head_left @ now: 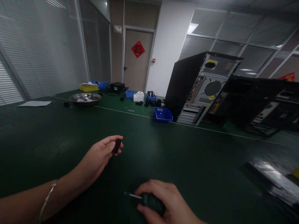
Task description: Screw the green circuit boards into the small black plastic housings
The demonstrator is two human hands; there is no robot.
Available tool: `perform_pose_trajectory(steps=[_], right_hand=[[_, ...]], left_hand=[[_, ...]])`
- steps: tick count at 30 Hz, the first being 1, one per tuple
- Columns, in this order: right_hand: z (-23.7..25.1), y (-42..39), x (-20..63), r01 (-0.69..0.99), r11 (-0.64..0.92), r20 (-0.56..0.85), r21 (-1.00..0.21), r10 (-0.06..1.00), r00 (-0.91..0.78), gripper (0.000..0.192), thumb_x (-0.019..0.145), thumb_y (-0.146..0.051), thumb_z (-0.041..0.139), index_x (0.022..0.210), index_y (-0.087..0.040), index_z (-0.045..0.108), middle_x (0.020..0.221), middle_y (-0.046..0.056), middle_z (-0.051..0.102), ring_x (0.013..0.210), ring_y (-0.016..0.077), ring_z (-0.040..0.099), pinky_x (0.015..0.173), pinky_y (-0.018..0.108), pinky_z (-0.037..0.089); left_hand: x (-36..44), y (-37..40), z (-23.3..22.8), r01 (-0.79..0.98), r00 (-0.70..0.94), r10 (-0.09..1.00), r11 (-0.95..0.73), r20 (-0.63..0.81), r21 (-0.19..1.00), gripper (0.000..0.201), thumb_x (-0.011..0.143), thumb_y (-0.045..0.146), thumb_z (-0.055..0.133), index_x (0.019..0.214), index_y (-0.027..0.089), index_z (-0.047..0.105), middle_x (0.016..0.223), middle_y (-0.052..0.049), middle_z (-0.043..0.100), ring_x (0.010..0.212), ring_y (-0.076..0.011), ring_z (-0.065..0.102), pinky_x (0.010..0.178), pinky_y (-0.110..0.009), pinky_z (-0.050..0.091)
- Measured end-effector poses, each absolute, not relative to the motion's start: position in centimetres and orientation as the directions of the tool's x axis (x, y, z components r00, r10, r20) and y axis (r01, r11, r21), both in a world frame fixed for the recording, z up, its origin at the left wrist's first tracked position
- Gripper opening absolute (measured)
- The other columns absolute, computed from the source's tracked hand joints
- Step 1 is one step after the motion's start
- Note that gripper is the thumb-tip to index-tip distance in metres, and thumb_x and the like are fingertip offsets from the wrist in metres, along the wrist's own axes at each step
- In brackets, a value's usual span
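While the left hand (102, 154) hovers above the dark green surface (187, 161), it pinches a small black part (116, 146) between thumb and fingertips, with the part raised clear of the mat near the middle of the scene. The right hand (163, 202), nearer the camera, is closed around the dark handle of a screwdriver (144, 199), whose thin metal shaft points left toward the left forearm.

The grip on the small part looks light — a fingertip pinch only — so a slip seems the likeliest trouble. The part is black and the mat is dark, and in this dim light it would probably be hard to spot once dropped. The screwdriver's tip lies close to the left forearm, just beside the bracelet (48, 199); a careless sweep of either arm could bring tip and skin together.

Farther off, the things seem well out of reach: a blue bin (163, 114) at the far middle, an open computer tower (201, 87) to its right, a steel bowl (85, 98) at the far left. At the near right edge lies a blurred flat metal piece (273, 177) — too smeared to identify. An elbow swung right might knock it.
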State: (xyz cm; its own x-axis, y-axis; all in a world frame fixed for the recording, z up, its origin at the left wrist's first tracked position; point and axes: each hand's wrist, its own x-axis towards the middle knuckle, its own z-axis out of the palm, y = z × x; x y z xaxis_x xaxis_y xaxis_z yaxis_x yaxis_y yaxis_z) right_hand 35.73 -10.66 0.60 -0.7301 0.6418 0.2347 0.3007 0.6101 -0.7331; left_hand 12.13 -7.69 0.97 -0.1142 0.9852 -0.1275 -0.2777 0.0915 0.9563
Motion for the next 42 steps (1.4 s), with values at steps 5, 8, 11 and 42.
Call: perform_pose_trajectory(steps=[5,8,11,42], right_hand=[[0.5,-10.6,35.6,0.306,0.619,0.25,-0.723,0.648,-0.719,0.018,0.081,-0.017,0.063,0.098,-0.015,0.068,0.086,0.007,0.073,0.076,0.0154,0.068,0.07,0.02,0.05],[0.5,-10.7,35.6,0.324,0.622,0.242,-0.713,0.652,-0.719,0.017,0.081,-0.017,0.062,0.097,-0.015,0.068,0.084,0.007,0.073,0.073,0.0153,0.067,0.068,0.02,0.051],[0.5,-10.8,35.7,0.314,0.615,0.238,-0.723,0.649,-0.722,0.017,0.082,-0.017,0.062,0.098,-0.017,0.068,0.086,0.006,0.073,0.074,0.015,0.067,0.068,0.02,0.051],[-0.2,-9.9,36.5,0.402,0.669,0.434,-0.625,0.726,-0.534,0.041,0.092,-0.028,0.056,0.131,-0.038,0.054,0.101,0.003,0.075,0.087,0.0226,0.071,0.069,0.027,0.06]], left_hand=[[13.2,-8.8,0.5,-0.255,-0.006,0.992,0.123,-0.128,0.959,0.024,0.084,0.024,0.059,0.105,0.013,0.063,0.083,-0.005,0.064,0.074,-0.0167,0.054,0.074,-0.032,0.04],[13.5,-9.1,0.3,-0.268,0.074,0.99,0.136,-0.121,0.954,0.026,0.085,0.028,0.059,0.107,0.014,0.063,0.084,-0.005,0.064,0.074,-0.0166,0.053,0.073,-0.031,0.039],[13.7,-9.2,0.1,-0.269,0.122,0.985,0.147,-0.118,0.952,0.028,0.087,0.031,0.058,0.109,0.015,0.061,0.087,-0.005,0.065,0.075,-0.0167,0.053,0.073,-0.031,0.039],[13.0,-9.9,0.2,-0.033,0.346,0.936,-0.058,0.066,0.998,0.027,0.086,0.027,0.062,0.11,0.02,0.07,0.105,-0.006,0.06,0.082,-0.0142,0.059,0.077,-0.029,0.047]])
